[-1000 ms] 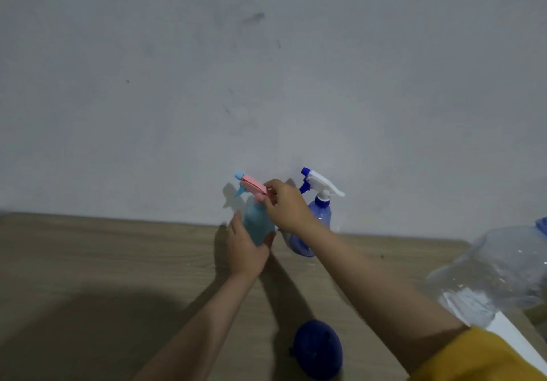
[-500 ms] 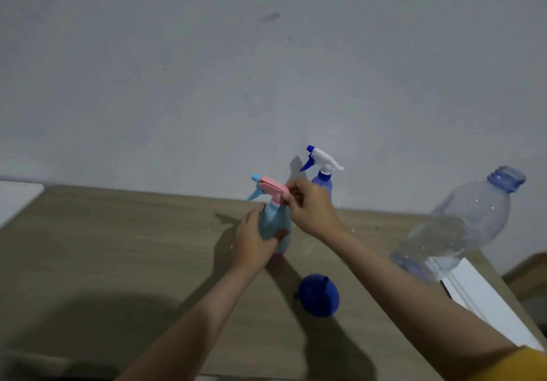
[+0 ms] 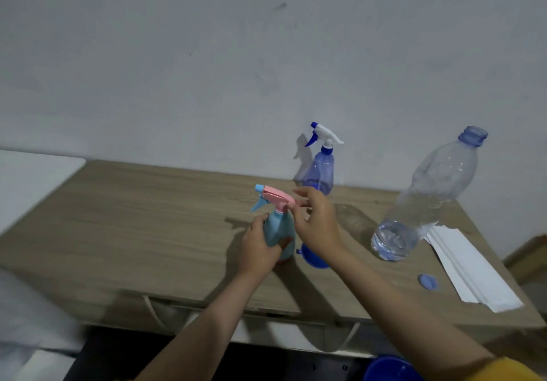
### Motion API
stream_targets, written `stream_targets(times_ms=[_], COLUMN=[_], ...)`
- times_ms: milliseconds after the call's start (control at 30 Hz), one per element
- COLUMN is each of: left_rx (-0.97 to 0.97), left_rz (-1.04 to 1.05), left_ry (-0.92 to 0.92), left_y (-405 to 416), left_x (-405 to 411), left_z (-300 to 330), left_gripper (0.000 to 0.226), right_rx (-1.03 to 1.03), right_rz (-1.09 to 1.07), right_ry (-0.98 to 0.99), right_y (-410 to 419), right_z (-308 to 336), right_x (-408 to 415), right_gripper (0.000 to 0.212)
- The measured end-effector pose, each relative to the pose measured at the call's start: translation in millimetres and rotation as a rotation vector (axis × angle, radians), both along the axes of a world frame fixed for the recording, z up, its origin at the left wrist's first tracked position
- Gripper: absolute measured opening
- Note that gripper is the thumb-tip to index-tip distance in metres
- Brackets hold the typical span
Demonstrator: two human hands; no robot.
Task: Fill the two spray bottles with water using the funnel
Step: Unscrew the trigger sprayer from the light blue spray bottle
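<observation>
The left hand (image 3: 257, 247) wraps the body of a light blue spray bottle (image 3: 278, 232) standing upright on a wooden table (image 3: 148, 217), fingers curled closed around it with the thumb across the front. The right hand (image 3: 318, 226) is at the bottle's pink trigger head (image 3: 276, 198), thumb and fingertips pinching the rear end of the head while the other fingers spread loosely. The bottle's base is partly hidden by the left hand. Just right of it, under the right wrist, a blue funnel (image 3: 310, 257) lies on the table, mostly covered by that hand, so its shape is hard to make out. Behind the hands, against the wall (image 3: 207, 69), a second spray bottle (image 3: 321, 170), clear blue with a white and blue head, stands untouched. That makes two spray bottles. Farther right stands one large clear water bottle (image 3: 429, 203), uncapped, with a little water at the bottom. One blue cap (image 3: 427, 281) lies near it, beside a stack of white paper (image 3: 467, 268). At the bottom edge a blue round object (image 3: 390, 369) is cut off and cannot be identified. A yellow sleeve (image 3: 509, 370) shows at the lower right corner.
</observation>
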State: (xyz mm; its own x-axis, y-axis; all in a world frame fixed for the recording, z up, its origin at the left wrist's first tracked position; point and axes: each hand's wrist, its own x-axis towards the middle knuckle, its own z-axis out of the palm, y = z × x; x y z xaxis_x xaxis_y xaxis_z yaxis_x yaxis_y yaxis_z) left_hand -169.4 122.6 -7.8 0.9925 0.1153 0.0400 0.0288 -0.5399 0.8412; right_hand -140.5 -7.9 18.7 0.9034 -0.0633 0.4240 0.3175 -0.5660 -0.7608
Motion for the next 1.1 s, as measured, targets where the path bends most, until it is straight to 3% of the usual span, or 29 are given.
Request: stream_targets(times_ms=[167, 400, 600, 833, 1100], left_rx=[0.054, 0.123, 0.088, 0.075, 0.051], left_rz=[0.020, 0.010, -0.020, -0.053, -0.042], left_ry=[0.008, -0.009, -0.018, -0.001, -0.094], left_y=[-1, 0, 7, 11, 11], left_x=[-2, -3, 3, 13, 16], left_z=[1, -2, -4, -3, -16], left_gripper=[0.048, 0.046, 0.055, 0.062, 0.057], right_rx=[0.046, -0.019, 0.085, 0.112, 0.232], right_rz=[-0.125, -0.127, -0.165, -0.033, 0.236], right_ry=[-0.150, -0.108, -0.093, -0.120, 0.172], right_y=[13, 31, 40, 28, 3], right_z=[-18, -21, -21, -21, -12], right_x=[-23, -15, -2, 8, 18], right_gripper=[0.008, 0.020, 0.026, 0.028, 0.025])
